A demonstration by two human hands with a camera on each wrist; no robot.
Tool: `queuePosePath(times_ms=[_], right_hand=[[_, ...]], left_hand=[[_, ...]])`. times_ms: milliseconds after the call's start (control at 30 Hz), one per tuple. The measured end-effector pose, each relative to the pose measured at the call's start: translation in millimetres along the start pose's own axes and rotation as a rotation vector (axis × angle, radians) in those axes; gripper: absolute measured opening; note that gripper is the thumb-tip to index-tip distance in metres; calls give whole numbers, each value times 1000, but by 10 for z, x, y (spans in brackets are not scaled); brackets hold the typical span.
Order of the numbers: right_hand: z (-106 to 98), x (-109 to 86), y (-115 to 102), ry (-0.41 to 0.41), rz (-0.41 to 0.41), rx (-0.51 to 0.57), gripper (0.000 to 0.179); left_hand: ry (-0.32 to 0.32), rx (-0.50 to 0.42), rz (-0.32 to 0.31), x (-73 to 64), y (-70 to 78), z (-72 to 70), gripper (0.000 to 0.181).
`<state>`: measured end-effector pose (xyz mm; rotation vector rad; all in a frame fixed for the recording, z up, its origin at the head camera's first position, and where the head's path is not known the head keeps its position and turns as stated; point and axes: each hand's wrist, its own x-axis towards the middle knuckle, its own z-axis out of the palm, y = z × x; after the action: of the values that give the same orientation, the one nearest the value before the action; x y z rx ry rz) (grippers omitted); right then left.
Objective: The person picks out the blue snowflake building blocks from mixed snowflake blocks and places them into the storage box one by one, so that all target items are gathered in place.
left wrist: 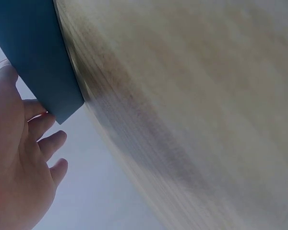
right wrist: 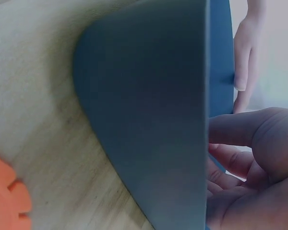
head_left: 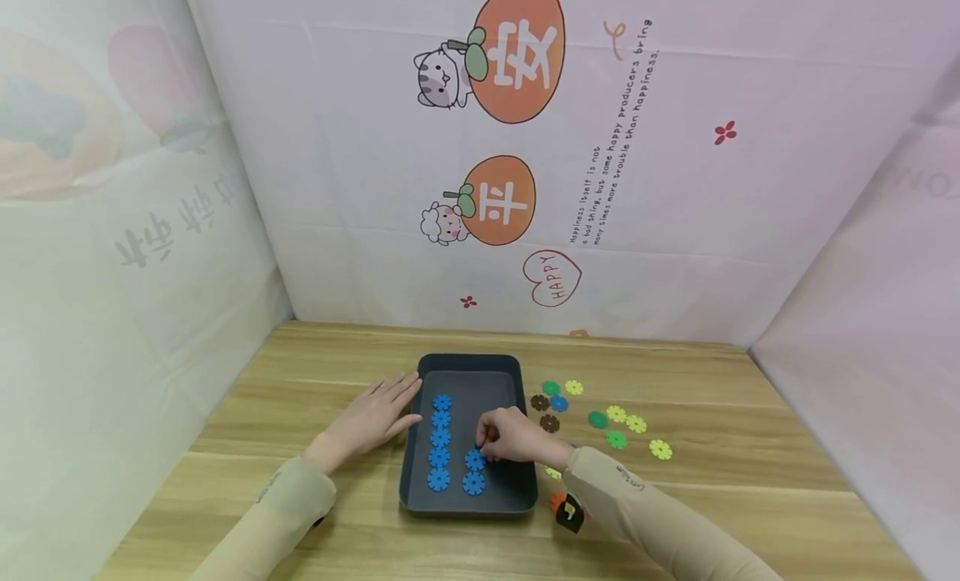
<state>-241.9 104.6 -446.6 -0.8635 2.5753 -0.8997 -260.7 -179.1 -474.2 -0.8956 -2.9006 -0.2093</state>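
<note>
A dark grey rectangular tray (head_left: 495, 383) lies on the wooden table. Along its left side runs a column of several blue notched plastic discs (head_left: 439, 438). Two more blue discs (head_left: 473, 483) lie to the right of that column, towards the near end. My right hand (head_left: 513, 436) reaches over the tray's right wall, thumb and fingertips pinching a blue disc at the far end of this pair; the fingers hide most of it. With fingers extended, my left hand (head_left: 372, 414) rests against the tray's left rim, also seen beside the tray wall (left wrist: 33, 52) in the left wrist view.
Right of the tray lie loose notched discs: yellow (head_left: 636, 423), green (head_left: 617, 439), brown (head_left: 540, 403) and blue (head_left: 558, 403). An orange disc (right wrist: 7, 196) and a black item (head_left: 570, 514) sit by my right sleeve. Printed white cloth (head_left: 360, 189) encloses the table's back and sides.
</note>
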Motion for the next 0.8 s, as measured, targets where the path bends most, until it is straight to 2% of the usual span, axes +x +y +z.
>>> queuePosePath(times_ms=[167, 367, 567, 800], right_hand=[[-80, -36, -16, 18, 0, 23, 5], [-326, -148, 2, 62, 15, 55, 3], [-555, -297, 121, 128, 45, 44, 3], [-690, -477, 318, 155, 59, 31, 3]], left_hand=[[8, -5, 0, -6, 4, 15, 65], [9, -22, 2, -6, 5, 24, 65], [-1, -29, -6, 6, 2, 22, 66], [-1, -37, 0, 3, 7, 5, 66]])
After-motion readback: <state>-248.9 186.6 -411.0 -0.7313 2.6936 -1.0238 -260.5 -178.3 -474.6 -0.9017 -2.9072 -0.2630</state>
